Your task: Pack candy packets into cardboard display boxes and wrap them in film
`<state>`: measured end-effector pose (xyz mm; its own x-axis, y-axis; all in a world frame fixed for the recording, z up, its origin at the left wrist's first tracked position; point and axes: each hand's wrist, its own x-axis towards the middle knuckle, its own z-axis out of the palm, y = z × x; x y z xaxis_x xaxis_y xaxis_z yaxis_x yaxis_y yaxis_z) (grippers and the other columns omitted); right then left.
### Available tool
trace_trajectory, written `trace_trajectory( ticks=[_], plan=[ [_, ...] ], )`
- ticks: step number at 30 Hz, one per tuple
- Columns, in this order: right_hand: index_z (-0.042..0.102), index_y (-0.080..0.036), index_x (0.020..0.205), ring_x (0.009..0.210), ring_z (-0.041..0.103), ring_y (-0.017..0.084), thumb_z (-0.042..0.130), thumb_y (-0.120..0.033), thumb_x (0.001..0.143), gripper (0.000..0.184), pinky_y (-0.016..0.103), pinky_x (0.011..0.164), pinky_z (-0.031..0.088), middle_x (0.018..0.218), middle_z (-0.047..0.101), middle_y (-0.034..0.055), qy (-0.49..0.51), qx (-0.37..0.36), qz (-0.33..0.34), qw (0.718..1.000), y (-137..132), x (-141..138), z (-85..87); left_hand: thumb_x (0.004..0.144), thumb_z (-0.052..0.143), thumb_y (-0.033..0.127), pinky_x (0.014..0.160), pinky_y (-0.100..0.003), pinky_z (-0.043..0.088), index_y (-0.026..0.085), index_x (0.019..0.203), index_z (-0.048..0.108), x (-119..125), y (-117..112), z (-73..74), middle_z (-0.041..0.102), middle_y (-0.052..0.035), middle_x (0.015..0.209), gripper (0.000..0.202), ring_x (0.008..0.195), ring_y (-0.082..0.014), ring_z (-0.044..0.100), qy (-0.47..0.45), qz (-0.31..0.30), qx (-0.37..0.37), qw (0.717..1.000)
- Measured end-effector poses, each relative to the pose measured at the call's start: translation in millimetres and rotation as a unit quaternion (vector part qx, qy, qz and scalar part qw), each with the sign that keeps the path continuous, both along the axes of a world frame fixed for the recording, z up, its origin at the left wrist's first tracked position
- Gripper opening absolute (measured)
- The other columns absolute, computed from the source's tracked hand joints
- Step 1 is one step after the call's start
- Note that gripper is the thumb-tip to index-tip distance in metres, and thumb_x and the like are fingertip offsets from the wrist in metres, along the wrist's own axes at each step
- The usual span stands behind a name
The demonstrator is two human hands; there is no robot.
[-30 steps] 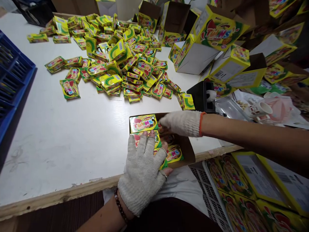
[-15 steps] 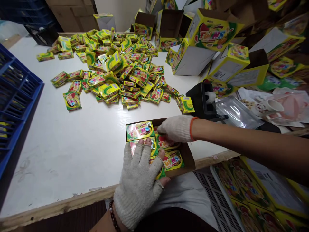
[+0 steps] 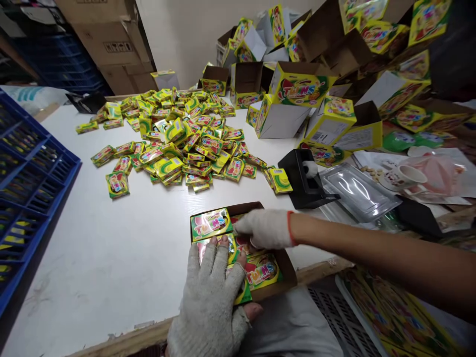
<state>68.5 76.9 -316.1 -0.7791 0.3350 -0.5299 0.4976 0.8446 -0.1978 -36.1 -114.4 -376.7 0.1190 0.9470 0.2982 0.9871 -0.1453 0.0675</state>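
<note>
A brown-lined open carton (image 3: 288,267) lies at the table's front edge, holding several small yellow-and-green TWINS packets (image 3: 211,224). My left hand (image 3: 213,292), in a grey fingerless knit glove, rests flat across the packets on the left side, fingers spread and thumb at the near edge. My right hand (image 3: 264,229), in a white glove with an orange cuff, reaches in from the right over the carton's far right part. Its fingers are curled down among the packets; whatever is between them is hidden. Another packet (image 3: 262,270) shows below it.
A large heap of loose packets (image 3: 186,144) covers the table's far middle. A black tape dispenser (image 3: 307,181) stands right of it, beside a clear plastic tray (image 3: 357,191) and a white cup (image 3: 403,177). Blue crates (image 3: 55,193) are at left; empty display cartons (image 3: 282,119) pile at back right.
The camera view has tilted upward, so the scene sits lower. Both hands stay at the carton, the right one still curled over its far right part.
</note>
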Motion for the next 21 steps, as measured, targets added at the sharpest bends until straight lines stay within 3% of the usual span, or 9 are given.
trace_trajectory(
  ticks=[2, 3, 6, 8, 10, 12, 14, 17, 21],
  plan=[
    [0.067, -0.02, 0.108, 0.085, 0.067, 0.019, 0.055, -0.034, 0.091, 0.026, 0.024, 0.071, 0.048, 0.1, 0.071, 0.0062, 0.048, 0.029, -0.106, 0.993, 29, 6, 13.8, 0.081, 0.06, 0.064, 0.107, -0.069, 0.029, 0.027, 0.132, 0.061, 0, 0, -0.1, 0.06, -0.0178, 0.136, 0.063, 0.125, -0.0412, 0.053, 0.003, 0.004, -0.002, 1.0],
    [0.066, -0.018, 0.111, 0.085, 0.067, 0.02, 0.048, -0.038, 0.095, 0.031, 0.026, 0.072, 0.048, 0.102, 0.071, 0.0084, 0.065, 0.081, -0.179, 0.978, 47, 10, 15.3, 0.081, 0.061, 0.063, 0.108, -0.068, 0.029, 0.027, 0.132, 0.061, 1, 0, -0.2, 0.06, -0.0172, 0.136, 0.062, 0.126, -0.0405, 0.053, 0.004, 0.006, -0.004, 1.0],
    [0.051, -0.014, 0.134, 0.101, 0.065, 0.033, 0.058, -0.055, 0.087, 0.063, 0.037, 0.079, 0.05, 0.114, 0.065, 0.0202, 0.006, 0.198, -0.316, 0.928, 98, 23, -3.3, 0.078, 0.063, 0.065, 0.109, -0.068, 0.029, 0.028, 0.132, 0.061, 3, -1, -1.3, 0.059, -0.0166, 0.138, 0.065, 0.128, -0.0402, 0.052, 0.003, 0.011, -0.011, 1.0],
    [0.044, -0.014, 0.141, 0.11, 0.062, 0.037, 0.066, -0.061, 0.079, 0.081, 0.042, 0.081, 0.05, 0.127, 0.057, 0.0255, -0.028, 0.212, -0.334, 0.918, 121, 28, -24.2, 0.077, 0.063, 0.068, 0.11, -0.069, 0.029, 0.029, 0.134, 0.059, 3, -1, -2.0, 0.059, -0.0164, 0.139, 0.069, 0.129, -0.041, 0.051, -0.001, 0.015, -0.016, 1.0],
    [0.042, -0.015, 0.143, 0.114, 0.061, 0.039, 0.068, -0.056, 0.077, 0.082, 0.043, 0.082, 0.051, 0.135, 0.05, 0.0278, -0.037, 0.213, -0.335, 0.917, 132, 30, -38.2, 0.077, 0.064, 0.066, 0.11, -0.069, 0.03, 0.03, 0.137, 0.057, 1, -3, -1.1, 0.06, -0.0149, 0.138, 0.07, 0.128, -0.0408, 0.052, -0.017, 0.015, -0.025, 0.999],
    [0.046, -0.012, 0.14, 0.113, 0.062, 0.037, 0.066, -0.042, 0.081, 0.069, 0.04, 0.082, 0.051, 0.132, 0.053, 0.0278, -0.034, 0.21, -0.333, 0.919, 132, 31, -37.8, 0.083, 0.063, 0.055, 0.112, -0.065, 0.034, 0.029, 0.141, 0.053, -4, -6, 2.8, 0.059, -0.0133, 0.14, 0.065, 0.13, -0.0379, 0.052, -0.058, 0.008, -0.018, 0.998],
    [0.05, -0.008, 0.135, 0.107, 0.064, 0.034, 0.059, -0.028, 0.084, 0.056, 0.037, 0.08, 0.05, 0.119, 0.062, 0.0254, -0.027, 0.208, -0.324, 0.923, 124, 34, -22.8, 0.089, 0.057, 0.041, 0.111, -0.055, 0.042, 0.026, 0.143, 0.05, -10, -6, 10.6, 0.054, -0.0129, 0.145, 0.056, 0.134, -0.0327, 0.05, -0.137, 0.021, 0.013, 0.99],
    [0.053, -0.014, 0.125, 0.092, 0.066, 0.029, 0.056, -0.026, 0.084, 0.043, 0.033, 0.074, 0.049, 0.101, 0.068, 0.0166, 0.078, 0.212, -0.325, 0.918, 97, 42, 14.0, 0.094, 0.051, 0.032, 0.105, -0.045, 0.051, 0.025, 0.141, 0.05, -13, 7, 28.9, 0.053, -0.0124, 0.146, 0.048, 0.132, -0.0273, 0.053, -0.318, 0.084, 0.033, 0.944],
    [0.047, -0.019, 0.117, 0.08, 0.063, 0.022, 0.055, -0.037, 0.089, 0.034, 0.029, 0.068, 0.051, 0.096, 0.065, 0.0073, 0.357, 0.087, -0.309, 0.877, 43, 55, 48.7, 0.087, 0.061, 0.033, 0.094, -0.038, 0.057, 0.019, 0.142, 0.041, -4, 48, 56.0, 0.059, -0.0153, 0.137, 0.06, 0.115, -0.0238, 0.065, -0.586, 0.077, 0.003, 0.807]
  ],
)
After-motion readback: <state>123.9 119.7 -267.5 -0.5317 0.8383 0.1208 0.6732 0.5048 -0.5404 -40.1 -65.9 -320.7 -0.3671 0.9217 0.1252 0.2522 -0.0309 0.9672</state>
